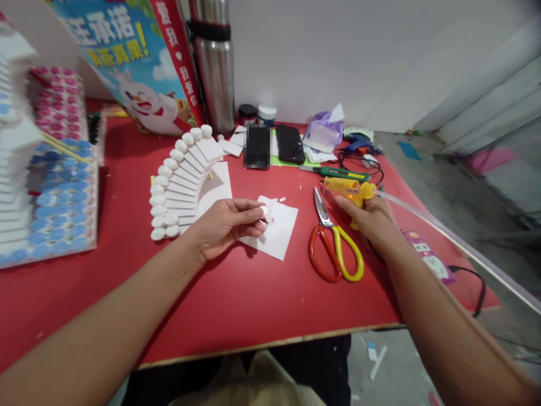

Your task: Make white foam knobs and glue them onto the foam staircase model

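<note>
Forearms (122, 296) bare | yellow glue gun (360, 193) | white piece (265, 211), perhaps round

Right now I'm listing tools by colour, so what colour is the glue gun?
The glue gun in the right hand is yellow, seen best in the head view.

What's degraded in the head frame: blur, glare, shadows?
All in the head view: pixelation around the dark rectangular item; bright streaks on the steel flask; white stack at far left looks soft; left hand casts a soft shadow on the red tabletop.
</note>
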Action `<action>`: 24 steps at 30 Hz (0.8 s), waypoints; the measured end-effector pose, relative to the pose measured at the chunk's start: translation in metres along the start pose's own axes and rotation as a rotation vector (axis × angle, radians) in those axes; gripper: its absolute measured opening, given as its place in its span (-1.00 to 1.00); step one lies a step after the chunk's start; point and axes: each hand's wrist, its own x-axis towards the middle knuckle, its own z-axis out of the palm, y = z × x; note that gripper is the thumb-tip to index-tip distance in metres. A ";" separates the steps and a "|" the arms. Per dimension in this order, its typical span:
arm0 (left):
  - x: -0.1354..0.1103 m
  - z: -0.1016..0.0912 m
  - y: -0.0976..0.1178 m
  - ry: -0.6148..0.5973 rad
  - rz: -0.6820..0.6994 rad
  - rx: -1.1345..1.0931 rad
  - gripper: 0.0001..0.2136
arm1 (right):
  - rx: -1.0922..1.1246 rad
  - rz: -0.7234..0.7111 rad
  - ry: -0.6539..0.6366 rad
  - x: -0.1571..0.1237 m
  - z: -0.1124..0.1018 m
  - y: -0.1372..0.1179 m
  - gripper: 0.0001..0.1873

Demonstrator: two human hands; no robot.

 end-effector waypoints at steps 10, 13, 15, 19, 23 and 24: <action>0.000 -0.003 -0.002 -0.033 -0.013 -0.001 -0.89 | -0.476 -0.029 0.025 -0.011 -0.009 -0.004 -0.52; 0.001 -0.003 -0.002 -0.032 -0.012 0.004 -0.89 | -0.625 -0.202 0.049 -0.041 -0.015 -0.007 -0.48; 0.000 -0.003 -0.001 -0.028 -0.020 0.010 -0.88 | -0.665 -0.273 0.089 -0.067 -0.018 -0.014 -0.37; -0.001 -0.002 -0.003 -0.041 -0.022 0.019 -0.84 | -0.505 -0.307 0.103 -0.103 -0.011 -0.044 -0.57; -0.002 0.000 -0.004 -0.053 0.006 0.046 -0.80 | 0.103 -0.147 -0.162 -0.087 0.015 -0.084 -0.70; -0.002 0.001 -0.004 -0.046 0.010 0.052 -0.78 | 0.258 -0.070 -0.221 -0.077 0.023 -0.091 -0.70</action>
